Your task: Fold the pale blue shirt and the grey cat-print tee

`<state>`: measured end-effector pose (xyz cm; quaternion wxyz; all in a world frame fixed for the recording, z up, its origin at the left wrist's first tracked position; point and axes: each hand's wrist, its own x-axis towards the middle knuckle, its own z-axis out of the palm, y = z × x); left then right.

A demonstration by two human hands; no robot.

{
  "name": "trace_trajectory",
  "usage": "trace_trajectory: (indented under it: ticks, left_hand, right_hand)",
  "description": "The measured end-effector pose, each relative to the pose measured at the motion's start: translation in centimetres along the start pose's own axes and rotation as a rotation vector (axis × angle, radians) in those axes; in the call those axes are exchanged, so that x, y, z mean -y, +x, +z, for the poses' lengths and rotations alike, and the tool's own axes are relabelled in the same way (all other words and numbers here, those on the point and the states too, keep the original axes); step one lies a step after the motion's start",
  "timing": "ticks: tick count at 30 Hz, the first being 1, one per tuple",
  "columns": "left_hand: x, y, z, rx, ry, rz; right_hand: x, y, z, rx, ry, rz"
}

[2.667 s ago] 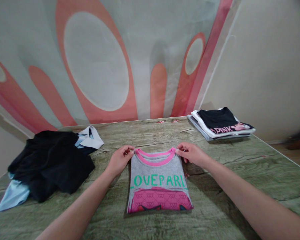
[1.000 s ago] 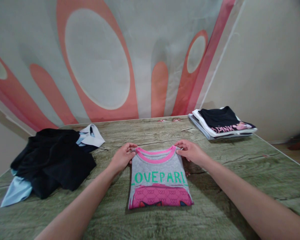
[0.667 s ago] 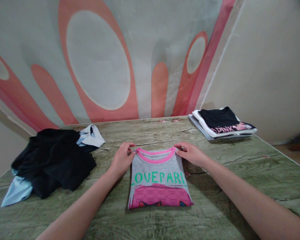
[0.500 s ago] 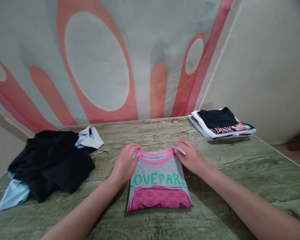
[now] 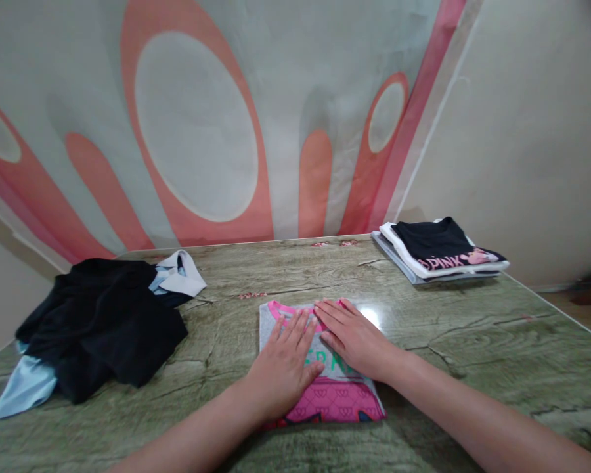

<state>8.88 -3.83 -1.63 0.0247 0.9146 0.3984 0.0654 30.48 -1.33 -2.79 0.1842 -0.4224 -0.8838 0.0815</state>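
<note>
A folded grey T-shirt (image 5: 332, 401) with a pink neckband, green lettering and a pink printed panel lies on the table in front of me. My left hand (image 5: 286, 364) rests flat on its left half, fingers stretched toward the neckband and covering part of the lettering. On the upper right of the shirt lies my right hand (image 5: 352, 332), also flat, its fingertips over the neckband. The fingertips of both hands come close together near the shirt's middle. Neither hand grips the cloth.
A wood-patterned table (image 5: 236, 328) stands against a wall with a printed sheet (image 5: 280, 131). At the left is a loose heap of black clothing (image 5: 103, 322) with light blue cloth (image 5: 27, 387) beneath. A folded clothes stack (image 5: 436, 249) sits at the back right.
Both hands have let go of the shirt's shoulder corners and moved inward onto its front, flattening out. The lettering, plainly seen before, is now partly covered.
</note>
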Motion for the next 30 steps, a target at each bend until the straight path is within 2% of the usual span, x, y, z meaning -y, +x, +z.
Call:
trace_trajectory:
  ticks: [3,5,7,10,13,16,21,26,30]
  left_hand:
    - [0.1,0.0,-0.7,0.005,-0.03,0.008]
    - [0.7,0.1,-1.4,-0.052,-0.057,0.005]
    - [2.2,0.3,-2.0,-0.149,-0.093,-0.046]
    - [5.8,0.6,-2.6,-0.264,-0.202,-0.207]
    - [9.3,0.6,-2.4,-0.242,-0.32,-0.327]
    - [10.9,0.7,-1.8,-0.185,-0.338,-0.305]
    - [10.1,1.4,-1.7,-0.147,-0.343,-0.263]
    - [8.6,1.3,-3.2,0.001,-0.436,-0.166]
    - [7.5,0.5,-4.2,0.127,-0.51,-0.231]
  right_hand:
    - [0.0,0.0,0.0,-0.019,-0.011,-0.011]
    - [-0.2,-0.1,-0.1,-0.05,-0.018,-0.008]
    - [-0.8,-0.1,-0.2,-0.097,-0.019,0.022]
    - [-2.2,-0.3,-0.4,-0.145,0.016,0.097]
    - [-3.4,-0.3,-0.4,-0.132,0.076,0.143]
    - [-4.1,0.0,-0.3,-0.122,0.124,0.154]
    - [-4.7,0.8,-1.5,-0.056,0.195,0.208]
    - [-4.5,0.8,-3.3,0.06,0.226,0.231]
    - [-3.8,0.2,-3.8,0.061,0.337,0.298]
